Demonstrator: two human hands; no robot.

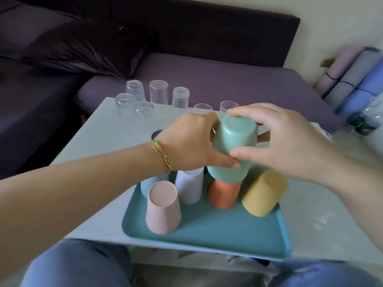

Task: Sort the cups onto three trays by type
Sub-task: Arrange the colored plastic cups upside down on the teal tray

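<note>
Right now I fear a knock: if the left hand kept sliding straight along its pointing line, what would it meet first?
Probably the mint-green plastic cup that the left hand already grips; depth beyond is unclear.

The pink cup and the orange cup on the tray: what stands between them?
In the head view, a white cup stands upside down between the pink cup and the orange cup, slightly farther back on the teal tray.

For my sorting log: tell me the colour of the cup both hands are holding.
Pale green cup, shown in the head view.
</note>
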